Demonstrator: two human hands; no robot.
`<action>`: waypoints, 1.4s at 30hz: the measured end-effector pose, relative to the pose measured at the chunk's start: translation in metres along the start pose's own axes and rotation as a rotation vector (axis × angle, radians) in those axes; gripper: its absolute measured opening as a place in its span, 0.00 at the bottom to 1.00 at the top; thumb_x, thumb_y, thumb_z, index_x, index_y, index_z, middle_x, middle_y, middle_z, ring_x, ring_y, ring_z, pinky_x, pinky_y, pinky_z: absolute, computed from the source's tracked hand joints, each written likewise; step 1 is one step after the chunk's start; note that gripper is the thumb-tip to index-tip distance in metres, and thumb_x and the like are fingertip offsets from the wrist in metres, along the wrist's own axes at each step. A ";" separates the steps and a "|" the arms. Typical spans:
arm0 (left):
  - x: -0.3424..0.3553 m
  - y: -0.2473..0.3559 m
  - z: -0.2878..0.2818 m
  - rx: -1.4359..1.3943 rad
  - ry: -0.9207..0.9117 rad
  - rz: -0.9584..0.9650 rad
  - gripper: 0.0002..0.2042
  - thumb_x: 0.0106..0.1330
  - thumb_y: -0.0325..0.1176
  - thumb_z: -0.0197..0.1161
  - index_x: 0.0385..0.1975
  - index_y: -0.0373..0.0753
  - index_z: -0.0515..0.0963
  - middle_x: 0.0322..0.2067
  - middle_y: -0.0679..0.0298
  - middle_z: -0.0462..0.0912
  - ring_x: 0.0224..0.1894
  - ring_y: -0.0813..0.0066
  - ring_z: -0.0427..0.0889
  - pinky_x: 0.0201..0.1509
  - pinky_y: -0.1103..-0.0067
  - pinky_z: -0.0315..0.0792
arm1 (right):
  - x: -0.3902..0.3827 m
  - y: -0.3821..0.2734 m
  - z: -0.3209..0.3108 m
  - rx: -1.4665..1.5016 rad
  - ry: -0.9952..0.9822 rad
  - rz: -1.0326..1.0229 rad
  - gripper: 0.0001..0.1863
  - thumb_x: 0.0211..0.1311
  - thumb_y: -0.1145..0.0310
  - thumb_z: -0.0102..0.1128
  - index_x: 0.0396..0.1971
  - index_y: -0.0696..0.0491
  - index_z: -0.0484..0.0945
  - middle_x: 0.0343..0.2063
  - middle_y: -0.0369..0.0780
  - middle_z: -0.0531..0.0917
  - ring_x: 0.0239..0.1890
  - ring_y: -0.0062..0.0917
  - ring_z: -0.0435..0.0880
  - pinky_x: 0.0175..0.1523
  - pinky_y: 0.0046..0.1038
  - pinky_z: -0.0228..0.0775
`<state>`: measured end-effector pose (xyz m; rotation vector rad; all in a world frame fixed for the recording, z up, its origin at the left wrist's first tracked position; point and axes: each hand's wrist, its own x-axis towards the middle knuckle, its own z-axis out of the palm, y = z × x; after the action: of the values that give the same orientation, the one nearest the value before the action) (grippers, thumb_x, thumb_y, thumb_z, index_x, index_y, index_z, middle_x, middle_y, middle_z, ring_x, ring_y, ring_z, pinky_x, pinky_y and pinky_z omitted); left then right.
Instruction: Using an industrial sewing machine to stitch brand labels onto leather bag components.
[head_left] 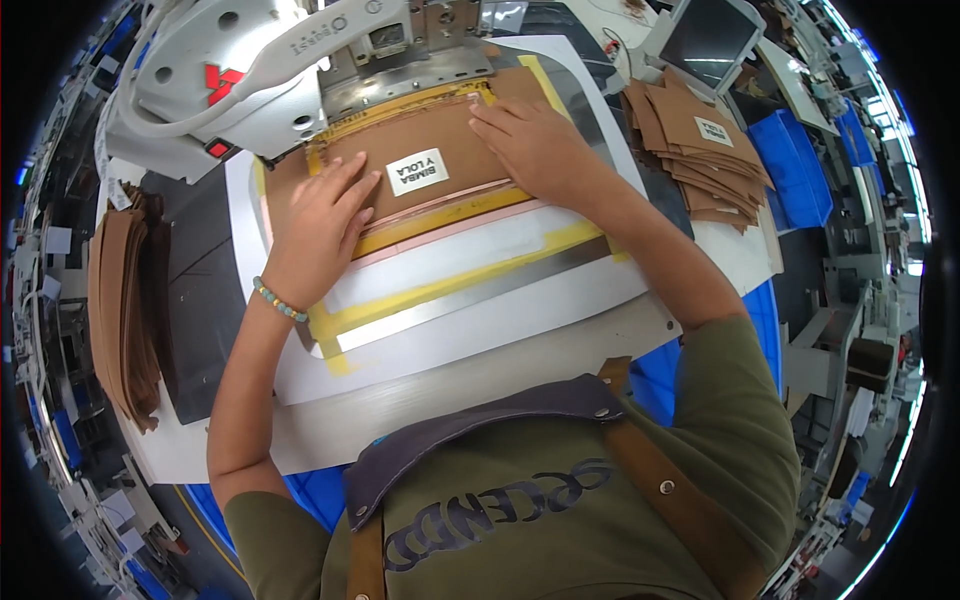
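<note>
A flat brown panel (pixel 460 150) with a white rectangular label (pixel 417 173) lies in a yellow-taped holder (pixel 430 228) under the head of a large sewing machine (pixel 230 60). My left hand (pixel 318 225) rests at the panel's left part, its fingers stretched out and apart, with a beaded bracelet on the wrist. Over the right part of the panel my right hand (pixel 530 148) lies with fingers extended, the tips near the metal clamp bar (pixel 410 92). Neither hand is wrapped round anything.
Stacked brown panels (pixel 120 300) stand at the left edge of the table. On the right are more labelled brown panels (pixel 695 140), a blue bin (pixel 790 165) and a screen (pixel 710 45). A white sheet (pixel 590 285) with yellow tape surrounds the holder.
</note>
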<state>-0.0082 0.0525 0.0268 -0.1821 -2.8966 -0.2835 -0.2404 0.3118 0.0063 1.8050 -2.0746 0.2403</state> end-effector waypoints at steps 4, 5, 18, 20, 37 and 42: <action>0.008 0.001 0.014 0.079 -0.038 -0.032 0.25 0.75 0.31 0.62 0.72 0.42 0.74 0.76 0.56 0.70 0.76 0.49 0.67 0.77 0.58 0.62 | -0.002 -0.001 0.002 -0.030 -0.012 0.021 0.21 0.66 0.74 0.59 0.58 0.57 0.80 0.64 0.43 0.81 0.61 0.33 0.80 0.58 0.36 0.73; 0.008 0.001 0.015 0.076 -0.037 -0.031 0.25 0.75 0.31 0.62 0.72 0.42 0.74 0.76 0.56 0.70 0.76 0.49 0.67 0.77 0.58 0.62 | -0.002 -0.001 0.003 -0.054 -0.010 0.020 0.21 0.66 0.74 0.59 0.59 0.57 0.79 0.65 0.43 0.81 0.61 0.33 0.80 0.57 0.36 0.74; 0.007 0.000 0.012 0.099 -0.030 -0.036 0.24 0.76 0.38 0.63 0.71 0.42 0.75 0.75 0.57 0.71 0.76 0.49 0.68 0.77 0.58 0.62 | 0.007 -0.006 -0.006 -0.071 -0.113 0.038 0.26 0.62 0.76 0.61 0.62 0.59 0.77 0.66 0.47 0.79 0.64 0.35 0.79 0.59 0.37 0.75; 0.010 0.001 0.014 0.097 -0.005 -0.011 0.24 0.75 0.38 0.65 0.69 0.42 0.76 0.74 0.57 0.72 0.75 0.48 0.69 0.76 0.58 0.63 | 0.008 -0.004 -0.008 -0.061 -0.111 0.028 0.26 0.62 0.76 0.60 0.63 0.59 0.77 0.66 0.47 0.79 0.64 0.36 0.79 0.60 0.37 0.75; 0.006 0.001 0.013 0.173 0.026 -0.063 0.24 0.76 0.39 0.64 0.68 0.38 0.76 0.70 0.56 0.76 0.70 0.48 0.74 0.72 0.59 0.67 | 0.027 -0.005 -0.018 0.028 -0.215 0.032 0.24 0.69 0.71 0.61 0.64 0.56 0.78 0.66 0.38 0.80 0.56 0.34 0.79 0.63 0.33 0.77; 0.008 0.002 0.014 0.189 0.034 -0.127 0.22 0.76 0.39 0.63 0.65 0.36 0.77 0.68 0.55 0.78 0.67 0.48 0.76 0.71 0.60 0.69 | 0.030 -0.006 -0.010 0.031 -0.155 -0.028 0.22 0.68 0.68 0.64 0.60 0.56 0.80 0.63 0.39 0.82 0.56 0.33 0.80 0.59 0.33 0.78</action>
<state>-0.0184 0.0578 0.0160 0.0375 -2.8844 -0.0324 -0.2358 0.2874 0.0262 1.9241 -2.1585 0.1293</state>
